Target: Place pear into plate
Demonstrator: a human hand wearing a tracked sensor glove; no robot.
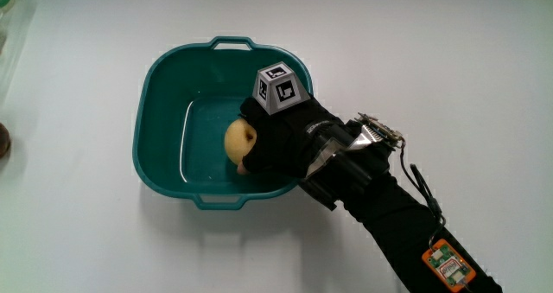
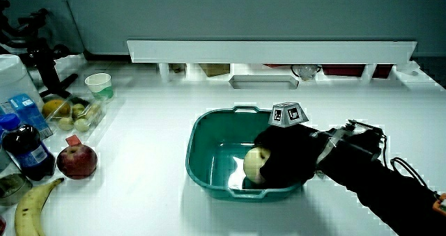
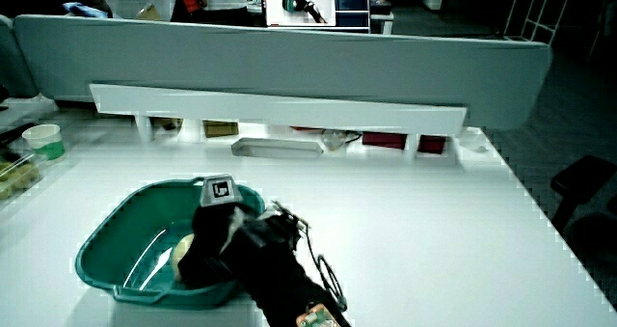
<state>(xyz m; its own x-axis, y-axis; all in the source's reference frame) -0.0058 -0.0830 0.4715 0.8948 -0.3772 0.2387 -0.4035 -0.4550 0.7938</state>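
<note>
A teal square basin-like plate [image 1: 160, 77] with handles stands in the middle of the white table; it shows in both side views [image 2: 209, 135] [image 3: 116, 232]. The gloved hand [image 1: 281, 137] reaches in over the rim nearest the person, its fingers curled around a yellow pear [image 1: 239, 139]. The pear [image 2: 254, 163] hangs inside the plate, close to the floor; whether it touches I cannot tell. In a side view only a pale sliver of the pear [image 3: 183, 247] shows beside the hand [image 3: 217, 235]. The patterned cube [image 1: 280, 87] sits on the back of the hand [image 2: 286, 156].
At the table's edge in a side view lie a red apple [image 2: 77, 161], a banana [image 2: 28, 205], a dark soda bottle [image 2: 24, 152], a box of small fruit [image 2: 73, 114] and a paper cup [image 2: 99, 84]. A low partition with a white shelf [image 2: 272, 51] bounds the table.
</note>
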